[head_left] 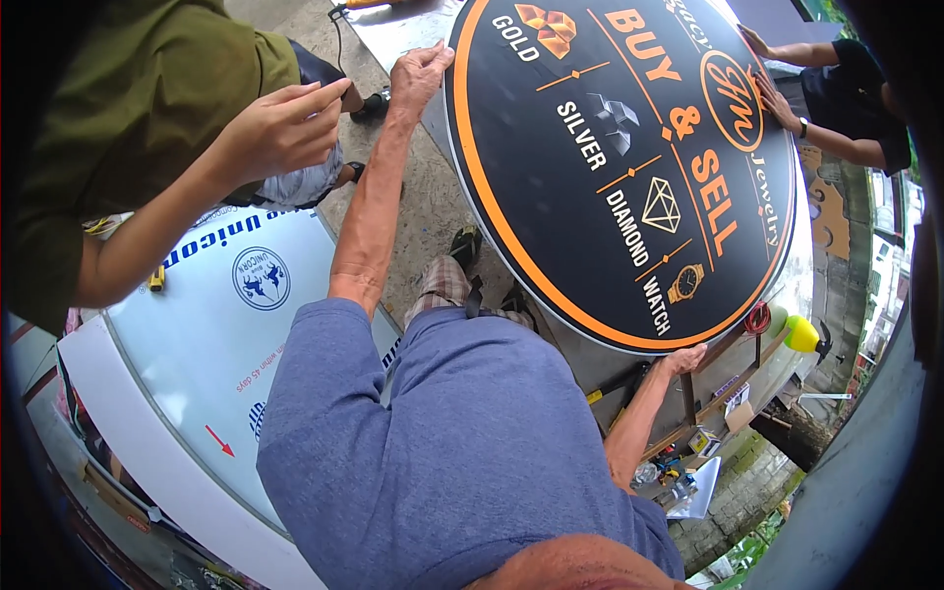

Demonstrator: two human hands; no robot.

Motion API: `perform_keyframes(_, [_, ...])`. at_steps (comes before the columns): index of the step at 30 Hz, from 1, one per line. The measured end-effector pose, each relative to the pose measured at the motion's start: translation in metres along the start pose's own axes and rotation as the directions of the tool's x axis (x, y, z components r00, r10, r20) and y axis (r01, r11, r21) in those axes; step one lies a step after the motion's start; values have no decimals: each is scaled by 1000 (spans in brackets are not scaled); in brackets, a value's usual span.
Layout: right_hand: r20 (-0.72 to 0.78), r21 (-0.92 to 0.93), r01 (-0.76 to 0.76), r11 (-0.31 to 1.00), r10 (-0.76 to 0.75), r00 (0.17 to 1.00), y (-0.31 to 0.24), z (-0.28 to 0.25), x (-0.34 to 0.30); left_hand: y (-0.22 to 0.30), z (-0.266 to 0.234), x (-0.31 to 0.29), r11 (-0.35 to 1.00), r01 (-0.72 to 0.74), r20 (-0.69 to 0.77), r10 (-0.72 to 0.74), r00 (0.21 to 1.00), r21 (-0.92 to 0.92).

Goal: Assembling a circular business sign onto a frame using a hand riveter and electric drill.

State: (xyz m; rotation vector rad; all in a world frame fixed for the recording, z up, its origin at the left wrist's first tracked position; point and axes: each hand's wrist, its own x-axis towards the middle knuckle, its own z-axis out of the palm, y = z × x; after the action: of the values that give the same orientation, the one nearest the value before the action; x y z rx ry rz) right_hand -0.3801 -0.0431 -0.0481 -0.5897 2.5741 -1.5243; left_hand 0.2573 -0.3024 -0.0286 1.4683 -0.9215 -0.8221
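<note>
A large round sign, black with an orange ring and a pale edge, fills the upper right. At its left rim, my left hand has its fingers closed on the edge, arm stretched out. My right hand grips the sign's lower edge, with some fingers hidden beneath it. On the far right, a co-worker in black lays both hands on the sign's face. Another co-worker's hand, from an olive sleeve at left, hovers near my left forearm without touching the sign.
A large sheet in printed film lies at left, with a yellow tool on it. Below the sign at right are a wooden frame, small boxes, a coil of red cable and a yellow-green rounded object. Concrete floor shows between us.
</note>
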Motion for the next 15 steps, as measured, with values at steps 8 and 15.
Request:
perform_keyframes(8, [27, -171, 170, 970, -168, 985, 22, -3, 12, -20, -15, -38, 853, 124, 190, -30, 981, -507])
perform_keyframes(15, [4, -288, 150, 946, -156, 988, 19, -4, 12, -24, -15, -38, 978, 16, 110, 7, 994, -208])
